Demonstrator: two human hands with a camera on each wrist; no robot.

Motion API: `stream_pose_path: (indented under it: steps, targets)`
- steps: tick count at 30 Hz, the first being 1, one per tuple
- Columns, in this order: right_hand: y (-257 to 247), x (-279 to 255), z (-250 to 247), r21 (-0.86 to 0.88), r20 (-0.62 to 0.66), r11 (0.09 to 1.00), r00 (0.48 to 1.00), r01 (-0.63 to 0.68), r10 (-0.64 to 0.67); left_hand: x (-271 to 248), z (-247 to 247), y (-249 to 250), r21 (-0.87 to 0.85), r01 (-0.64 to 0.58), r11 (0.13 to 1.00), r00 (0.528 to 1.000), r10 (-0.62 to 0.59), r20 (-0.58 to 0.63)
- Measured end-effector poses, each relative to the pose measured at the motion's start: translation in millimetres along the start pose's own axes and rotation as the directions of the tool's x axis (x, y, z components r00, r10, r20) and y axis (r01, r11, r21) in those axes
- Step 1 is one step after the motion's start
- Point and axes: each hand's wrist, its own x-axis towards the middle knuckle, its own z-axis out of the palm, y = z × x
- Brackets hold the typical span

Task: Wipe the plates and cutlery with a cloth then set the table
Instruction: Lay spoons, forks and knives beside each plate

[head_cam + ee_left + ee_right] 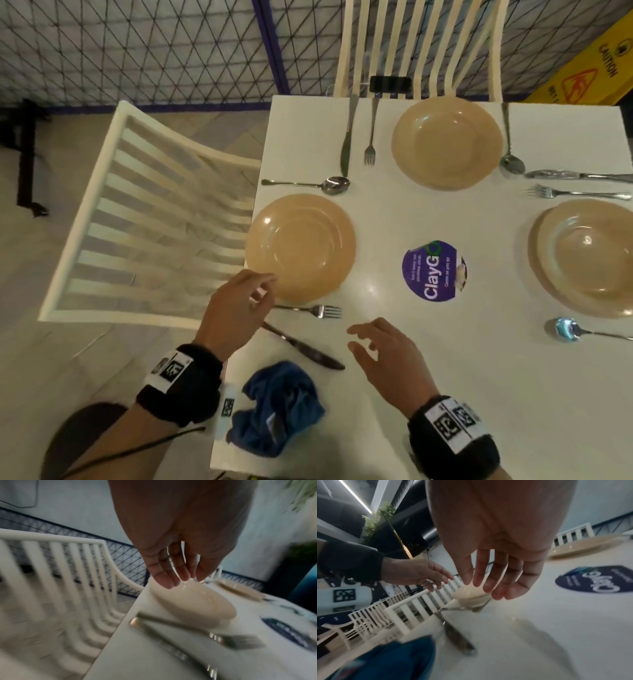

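Observation:
A tan plate [301,246] lies at the white table's [445,377] left edge, a spoon [308,184] beyond it, a fork [313,310] and a knife [305,347] on its near side. My left hand [239,308] hovers over the plate's near rim and the fork's handle, fingers loosely bent, holding nothing. My right hand [383,353] floats above bare table right of the knife, fingers spread and empty. A crumpled blue cloth [277,407] lies near the front edge between my wrists. In the left wrist view the left fingers [171,573] hang over the plate [192,601].
Two more tan plates [447,142] [585,257] with cutlery around them lie at the far and right sides. A round purple sticker [434,271] marks the table's centre. White slatted chairs [147,219] [418,44] stand left and behind. A yellow caution sign [589,72] stands top right.

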Motion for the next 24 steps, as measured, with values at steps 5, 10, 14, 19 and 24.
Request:
stream_pose_path:
  steps: [5,10,14,19,24]
  targets:
    - [-1,-11,36,-0.132,0.138,0.990,0.990,0.047,-0.029,-66,27,-40,0.199,0.077,0.977,0.996,-0.084,0.026]
    - [2,-9,54,-0.229,0.113,0.973,0.994,0.040,-0.014,-67,43,-40,0.325,0.043,0.945,0.992,-0.078,0.096]
    - [2,-6,66,-0.293,0.122,0.956,0.992,0.021,0.016,-56,49,-39,0.462,-0.010,0.887,0.986,-0.068,0.151]
    - [-1,-3,73,-0.357,0.079,0.934,0.997,0.008,0.021,-52,50,-50,0.524,-0.048,0.850,0.988,-0.037,0.150]
    - [-1,-1,74,-0.370,0.037,0.929,0.999,-0.013,0.028,-56,43,-67,0.469,-0.039,0.883,0.996,-0.002,0.086]
